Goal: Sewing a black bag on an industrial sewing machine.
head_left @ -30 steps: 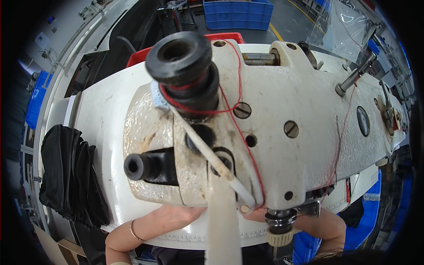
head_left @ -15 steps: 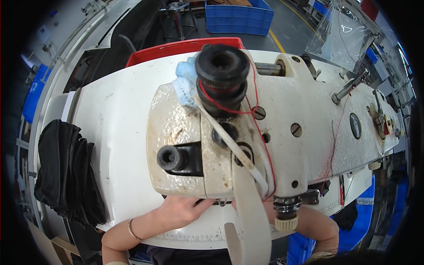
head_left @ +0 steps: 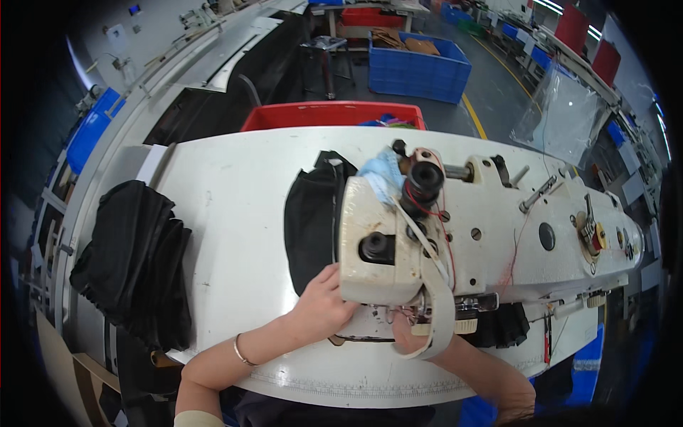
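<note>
Sewing machine now farther off, one white desk, two black fabric piles, left hand flat on fabric, right hand grip unclear.

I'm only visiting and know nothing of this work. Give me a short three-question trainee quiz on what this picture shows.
1. True or false: the left hand rests on the black fabric piece beside the cream-white industrial sewing machine.
2. What colour is the thread on the machine's top?
A red
B green
C yellow
3. Fill in: the heap of black folded fabric lies at the white table's ___ end.

Key: 1 true; 2 A; 3 left. The right hand sits under the machine head, mostly hidden.
</note>
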{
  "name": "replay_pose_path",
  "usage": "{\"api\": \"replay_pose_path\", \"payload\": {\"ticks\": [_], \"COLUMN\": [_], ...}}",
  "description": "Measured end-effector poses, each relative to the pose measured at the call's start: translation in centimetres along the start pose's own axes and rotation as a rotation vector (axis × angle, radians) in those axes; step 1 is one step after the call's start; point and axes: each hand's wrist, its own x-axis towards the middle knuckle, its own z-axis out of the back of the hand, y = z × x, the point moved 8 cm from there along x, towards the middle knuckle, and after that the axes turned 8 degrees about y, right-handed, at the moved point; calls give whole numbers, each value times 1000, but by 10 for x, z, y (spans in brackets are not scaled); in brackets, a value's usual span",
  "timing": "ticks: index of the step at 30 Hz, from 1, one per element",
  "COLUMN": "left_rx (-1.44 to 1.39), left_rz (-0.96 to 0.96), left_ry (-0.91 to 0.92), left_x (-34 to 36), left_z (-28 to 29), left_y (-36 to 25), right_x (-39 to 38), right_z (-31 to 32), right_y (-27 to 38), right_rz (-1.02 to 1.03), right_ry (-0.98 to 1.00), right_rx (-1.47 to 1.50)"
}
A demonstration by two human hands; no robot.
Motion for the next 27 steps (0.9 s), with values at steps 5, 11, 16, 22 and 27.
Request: {"api": "replay_pose_path", "payload": {"ticks": [5,11,16,22,27], "left_rx": [106,100,-52,-356,-525], "left_rz": [-8,34,246,-228,-361], "left_ry": [97,69,362,635,196], "left_x": [-21,-5,-31,-64,-61], "left_z": [-26,-10,46,14,35], "left_y": [9,5,-21,-162,-192], "right_x": [8,9,-30,16,-63], "right_z": [10,9,-24,-58,-22], "right_y": [9,-6,-6,100,108], "right_rz": [82,-71,-873,-524,-545], "right_ry": [-89,-25,403,368,218], "right_rx": [-228,182,1540,2032,1917]}}
